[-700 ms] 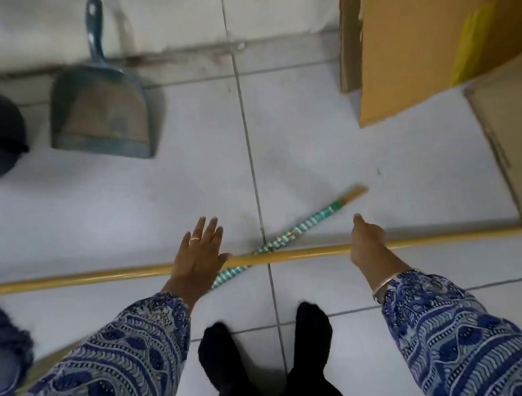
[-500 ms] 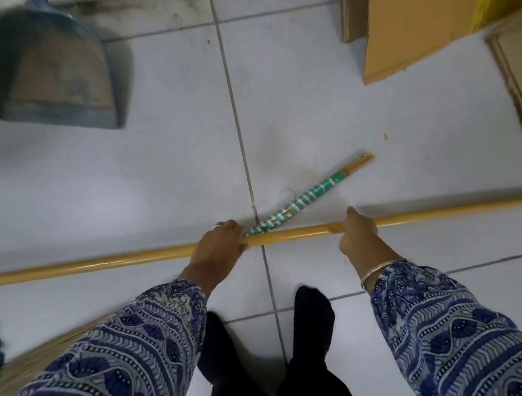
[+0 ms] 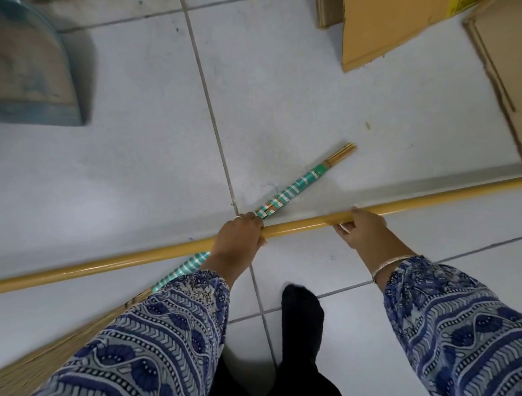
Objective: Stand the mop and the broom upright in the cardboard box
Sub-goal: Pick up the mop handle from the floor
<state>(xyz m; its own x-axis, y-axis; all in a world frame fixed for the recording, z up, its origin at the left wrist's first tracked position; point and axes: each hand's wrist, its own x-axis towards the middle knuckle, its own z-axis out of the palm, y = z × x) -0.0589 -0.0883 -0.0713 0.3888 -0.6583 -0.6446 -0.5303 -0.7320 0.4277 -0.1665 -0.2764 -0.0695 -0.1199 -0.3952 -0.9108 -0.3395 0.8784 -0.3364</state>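
**Both hands clenched on the mop pole, above the broom**

Near the top left, a dusty blue-green dustpan (image 3: pixel 8 73), cut off by the frame. At the top right, the cardboard box (image 3: pixel 394 6): tan, flat-walled, a yellow strip near one edge, well apart from the hands; more cardboard along the right edge. Bare pale floor tiles (image 3: pixel 151 164) with grey grout lines between pole and box.

Across the whole view, nearly level, a smooth glossy yellow mop pole (image 3: pixel 301 225); both ends out of frame, mop head out of sight. Left hand (image 3: pixel 238 236) wrapped knuckles-up around the pole; right hand (image 3: pixel 362 227) closed over it just to the right. Beneath the pole, crossing at a slant under the left hand, the broom (image 3: pixel 294 190): handle bound in teal and white striped tape, bare stick ends at its upper tip, straw-coloured bristles blurred at lower left and partly hidden by a blue patterned sleeve (image 3: pixel 136 368). Hard to tell whether the left fingers touch the broom handle too. Below, one dark sock (image 3: pixel 301 310) on the tiles.
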